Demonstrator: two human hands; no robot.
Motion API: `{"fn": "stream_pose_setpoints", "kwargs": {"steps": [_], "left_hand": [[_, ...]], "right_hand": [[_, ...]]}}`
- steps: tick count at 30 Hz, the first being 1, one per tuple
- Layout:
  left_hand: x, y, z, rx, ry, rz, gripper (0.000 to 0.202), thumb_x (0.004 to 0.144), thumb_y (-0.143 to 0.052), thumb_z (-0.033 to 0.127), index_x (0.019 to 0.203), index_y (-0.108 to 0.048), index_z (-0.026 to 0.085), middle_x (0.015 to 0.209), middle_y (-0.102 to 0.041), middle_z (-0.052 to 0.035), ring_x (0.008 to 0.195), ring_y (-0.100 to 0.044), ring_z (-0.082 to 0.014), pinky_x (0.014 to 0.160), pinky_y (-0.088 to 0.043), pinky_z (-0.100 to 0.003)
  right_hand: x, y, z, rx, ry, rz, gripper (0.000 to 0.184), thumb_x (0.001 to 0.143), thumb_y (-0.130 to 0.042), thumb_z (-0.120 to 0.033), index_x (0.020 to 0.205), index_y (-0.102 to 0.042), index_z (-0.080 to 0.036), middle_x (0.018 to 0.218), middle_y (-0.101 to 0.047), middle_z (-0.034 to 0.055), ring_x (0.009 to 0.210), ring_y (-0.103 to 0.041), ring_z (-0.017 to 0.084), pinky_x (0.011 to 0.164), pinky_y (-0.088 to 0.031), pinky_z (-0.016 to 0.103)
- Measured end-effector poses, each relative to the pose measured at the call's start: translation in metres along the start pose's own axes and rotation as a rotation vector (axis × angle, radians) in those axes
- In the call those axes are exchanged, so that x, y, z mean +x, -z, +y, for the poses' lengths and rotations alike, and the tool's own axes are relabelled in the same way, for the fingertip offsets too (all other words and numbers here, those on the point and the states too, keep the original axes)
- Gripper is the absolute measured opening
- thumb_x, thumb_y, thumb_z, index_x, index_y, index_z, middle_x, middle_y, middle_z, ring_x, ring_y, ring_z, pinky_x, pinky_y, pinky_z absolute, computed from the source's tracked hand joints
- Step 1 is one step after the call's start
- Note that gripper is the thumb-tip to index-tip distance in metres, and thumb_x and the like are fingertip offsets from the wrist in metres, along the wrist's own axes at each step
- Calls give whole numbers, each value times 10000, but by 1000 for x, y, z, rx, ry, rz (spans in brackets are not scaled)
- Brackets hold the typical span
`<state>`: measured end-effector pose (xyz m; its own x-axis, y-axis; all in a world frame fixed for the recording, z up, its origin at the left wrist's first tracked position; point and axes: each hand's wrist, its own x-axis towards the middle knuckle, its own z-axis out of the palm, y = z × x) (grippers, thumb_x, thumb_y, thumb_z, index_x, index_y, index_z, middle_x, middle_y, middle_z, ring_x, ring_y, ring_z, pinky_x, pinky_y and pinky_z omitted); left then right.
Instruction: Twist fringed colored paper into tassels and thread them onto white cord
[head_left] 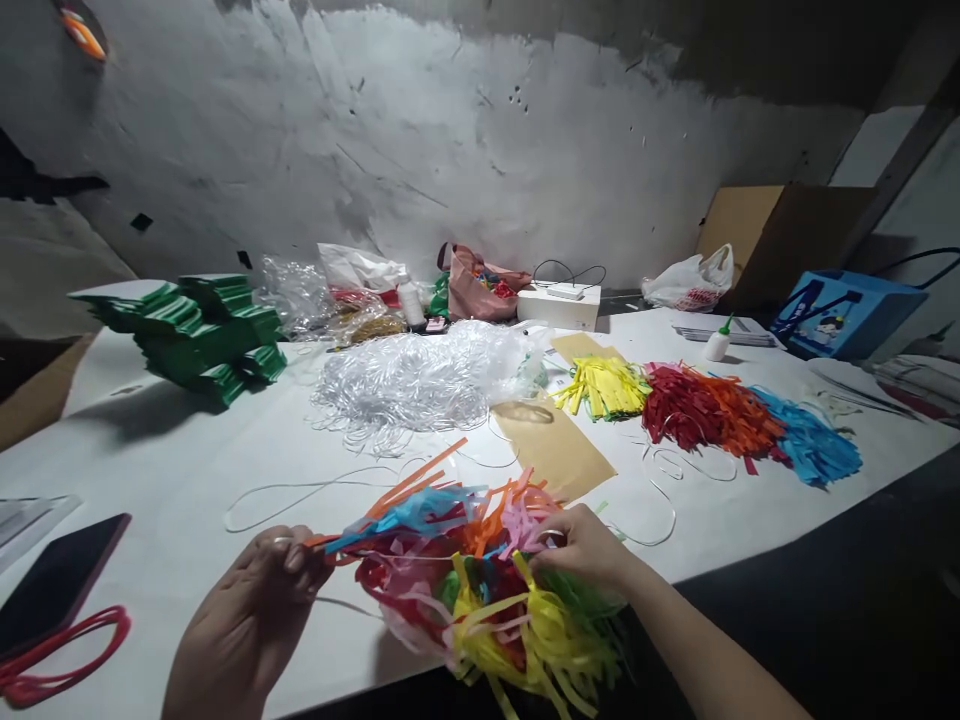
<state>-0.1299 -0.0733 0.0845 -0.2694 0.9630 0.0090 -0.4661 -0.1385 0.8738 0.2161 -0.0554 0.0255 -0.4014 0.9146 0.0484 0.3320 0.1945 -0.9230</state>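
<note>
My left hand [251, 600], at the lower left, is closed in a pinch on the twisted end of an orange and blue paper tassel [420, 512]. My right hand [589, 548] is closed on a bunch of tassels [555, 625] in pink, yellow, green, red and orange, near the table's front edge. Part of the bunch hangs over that edge. A thin white string runs among the tassels between my hands. What exactly the right fingertips grip is partly hidden by paper strips. Loose white string [300, 490] loops across the table just behind.
Behind lies a heap of white strings [405, 385] beside brown paper [551, 450]. Yellow [606, 388], red [682, 405], orange [742, 415] and blue tassels [806, 440] lie right. Green stacks [214, 335] and a phone [60, 585] are left; a glue bottle [718, 343] stands back right.
</note>
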Motion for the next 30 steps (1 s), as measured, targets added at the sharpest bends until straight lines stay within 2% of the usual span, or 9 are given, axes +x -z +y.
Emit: {"fn": "stream_pose_setpoints", "kwargs": {"steps": [5, 8, 10, 13, 19, 23, 25, 27, 30], "left_hand": [[2, 6, 4, -74, 43, 192, 268, 580, -863, 163, 648, -605, 183, 606, -488, 58, 566, -501, -89, 564, -581, -160], [1, 6, 6, -92, 85, 336, 196, 609, -751, 55, 661, -597, 165, 665, -534, 47, 576, -521, -81, 547, -576, -140], [-1, 4, 6, -101, 107, 321, 187, 632, -726, 44, 671, -585, 161, 669, -528, 50, 568, -516, -74, 477, -527, -108], [-2, -1, 4, -95, 106, 253, 207, 656, -744, 66, 665, -563, 167, 631, -482, 63, 547, -489, -70, 427, -480, -93], [-3, -7, 6, -62, 80, 240, 241, 605, -768, 86, 635, -546, 177, 628, -470, 54, 599, -516, -84, 491, -538, -105], [-9, -9, 13, -61, 76, 220, 309, 589, -785, 94, 604, -489, 180, 581, -405, 76, 438, -370, -32, 370, -445, -70], [-11, -8, 17, -31, 87, 201, 345, 579, -798, 117, 586, -460, 187, 542, -363, 86, 372, -276, -21, 281, -339, -76], [-12, -4, 21, 13, 107, 182, 366, 557, -806, 143, 563, -445, 197, 503, -355, 82, 346, -268, -33, 258, -318, -105], [-11, 0, 25, 44, 93, 151, 408, 525, -819, 178, 516, -412, 209, 444, -349, 66, 341, -292, -64, 257, -320, -146]], "right_hand": [[-6, 7, 8, -33, 22, -49, 400, 919, -566, -436, 678, -698, -146, 572, -499, -19, 548, -390, 108, 524, -295, 228], [-11, 20, 5, -126, 26, -160, 236, 871, -613, -298, 729, -710, -137, 617, -555, -15, 558, -465, 110, 537, -348, 218], [-14, 30, -1, -227, 32, -258, 102, 764, -643, -128, 719, -731, -152, 656, -594, -16, 600, -523, 116, 569, -375, 210], [-18, 44, -14, -448, 13, -300, 272, 635, -571, 40, 672, -741, -169, 699, -580, -8, 650, -524, 122, 602, -338, 223], [-23, 64, -30, -740, -21, -278, 542, 649, -556, 52, 1070, -754, -226, 881, -629, 41, 786, -557, 175, 668, -335, 258], [-22, 82, -32, -432, 56, -204, 476, 772, -637, -103, 1234, -654, -216, 822, -628, -5, 714, -534, 141, 642, -382, 228], [-23, 88, -34, -296, 62, -186, 197, 883, -621, -249, 1046, -715, -189, 694, -572, -26, 621, -466, 120, 582, -353, 226], [-25, 90, -39, -204, 73, -176, 267, 940, -593, -378, 828, -720, -170, 652, -549, -18, 609, -442, 113, 573, -340, 233], [-27, 88, -45, 75, 36, -114, 378, 905, -642, -492, 765, -717, -149, 577, -493, -29, 545, -398, 94, 512, -299, 228]]}}
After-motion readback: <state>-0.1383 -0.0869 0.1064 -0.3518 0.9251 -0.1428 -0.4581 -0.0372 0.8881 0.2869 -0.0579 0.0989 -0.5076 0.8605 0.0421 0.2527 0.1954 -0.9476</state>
